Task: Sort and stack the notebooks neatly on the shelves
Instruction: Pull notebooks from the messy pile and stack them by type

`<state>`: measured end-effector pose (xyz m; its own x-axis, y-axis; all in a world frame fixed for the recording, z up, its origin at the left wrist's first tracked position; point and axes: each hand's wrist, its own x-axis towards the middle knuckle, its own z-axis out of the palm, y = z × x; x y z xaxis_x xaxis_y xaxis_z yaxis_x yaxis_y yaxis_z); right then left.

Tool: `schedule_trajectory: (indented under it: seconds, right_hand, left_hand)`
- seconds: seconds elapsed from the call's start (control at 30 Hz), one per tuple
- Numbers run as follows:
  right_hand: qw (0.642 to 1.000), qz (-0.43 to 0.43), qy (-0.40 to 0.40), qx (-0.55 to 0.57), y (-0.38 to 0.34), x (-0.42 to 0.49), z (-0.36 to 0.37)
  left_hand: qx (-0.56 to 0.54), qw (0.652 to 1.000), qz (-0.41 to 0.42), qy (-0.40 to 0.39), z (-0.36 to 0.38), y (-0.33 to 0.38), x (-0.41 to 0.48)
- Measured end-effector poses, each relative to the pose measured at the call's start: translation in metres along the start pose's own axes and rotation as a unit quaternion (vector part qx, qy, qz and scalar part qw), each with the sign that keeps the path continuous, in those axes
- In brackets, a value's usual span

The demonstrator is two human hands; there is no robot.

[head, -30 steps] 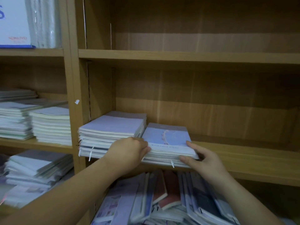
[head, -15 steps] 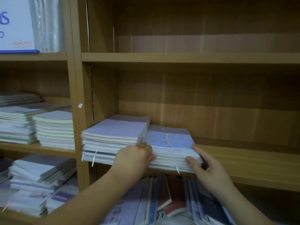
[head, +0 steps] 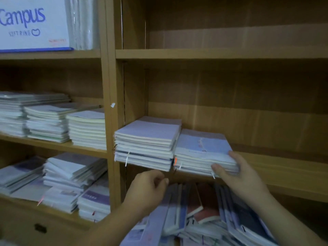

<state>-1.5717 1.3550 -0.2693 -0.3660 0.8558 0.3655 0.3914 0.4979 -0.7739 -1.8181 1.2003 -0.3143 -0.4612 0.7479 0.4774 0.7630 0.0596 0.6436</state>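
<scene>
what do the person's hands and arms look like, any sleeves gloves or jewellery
Both are bare: the left hand and right hand wear no gloves, and no sleeve shows anywhere in view. No watch, bracelet or ring is visible, though blur could hide a thin ring.

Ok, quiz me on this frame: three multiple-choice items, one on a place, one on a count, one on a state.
1. Where does the pink-marked stack sit? A) upper shelf B) middle shelf, right of the taller stack C) left bay
2. How many stacks are on that shelf in this bay? A) four B) one C) two
3. What is the right hand doing? A) gripping that stack's front corner B) hanging free C) holding a pen
1 B: it lies against the taller stack there. 2 C: only those two show. 3 A: thumb in front, fingers on top.
</scene>
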Motion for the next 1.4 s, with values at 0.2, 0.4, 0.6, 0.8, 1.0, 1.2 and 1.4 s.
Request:
schedule_trajectory:
  seconds: [0.2,0.4,0.6,0.8,1.0,1.2,1.4]
  right_hand:
    - [0.999,-0.019,0.023,0.022,0.0,-0.004,0.005]
    - [0.999,-0.024,0.041,0.003,0.006,-0.006,0.003]
    - [1.0,-0.007,0.016,0.015,0.001,-0.002,-0.002]
    - [0.999,0.022,-0.008,-0.038,-0.006,0.007,-0.007]
    - [0.995,0.015,0.012,-0.094,-0.005,0.01,-0.008]
    - [0.999,0.009,0.006,0.039,-0.016,0.012,-0.005]
    - [0.997,0.042,0.033,-0.052,-0.018,0.013,-0.004]
  left_hand:
    - [-0.049,0.997,0.003,0.051,0.018,-0.001,0.011]
    - [-0.098,0.994,-0.011,0.055,0.029,-0.007,0.014]
    - [-0.242,0.96,-0.127,0.066,0.035,0.023,0.003]
    - [-0.436,0.865,-0.248,0.033,0.042,0.071,-0.001]
    - [-0.397,0.886,-0.238,0.006,0.032,0.073,0.009]
    - [-0.523,0.784,-0.327,0.062,0.034,0.095,0.013]
    - [-0.544,0.737,-0.376,0.137,0.034,0.11,0.03]
